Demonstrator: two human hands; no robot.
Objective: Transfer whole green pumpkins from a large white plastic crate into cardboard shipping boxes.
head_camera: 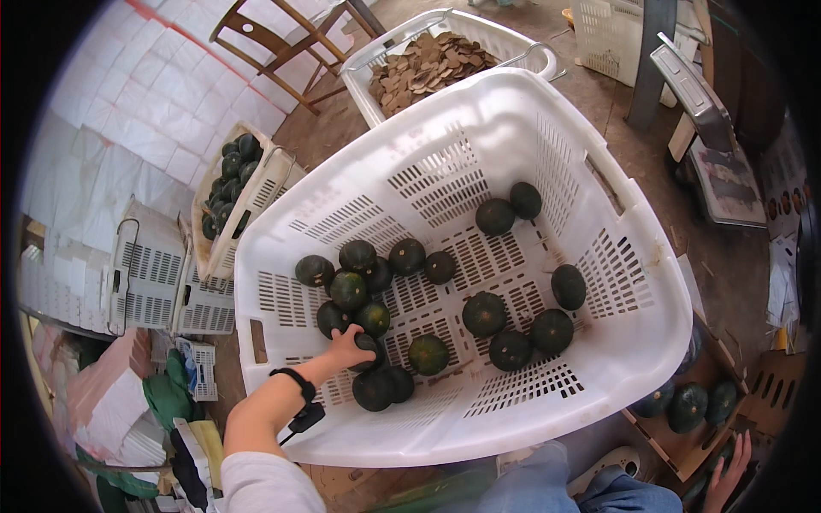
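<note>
My left hand, with a black strap and a small device at the wrist, grips a dark green round squash near the left side of a large white plastic basket. More squashes crowd around it, among them a green and orange one. Others lie spread over the slotted basket floor, such as a mottled one and a dark one. At the lower right, my right hand has its fingers stretched out beside a partly hidden squash near a cardboard box; its hold is unclear.
Squashes lie in the cardboard box. Beyond the basket stand a white crate of brown flat pieces and a wooden chair. A squash-filled crate is at left, a platform scale at right. A person's jeans show below.
</note>
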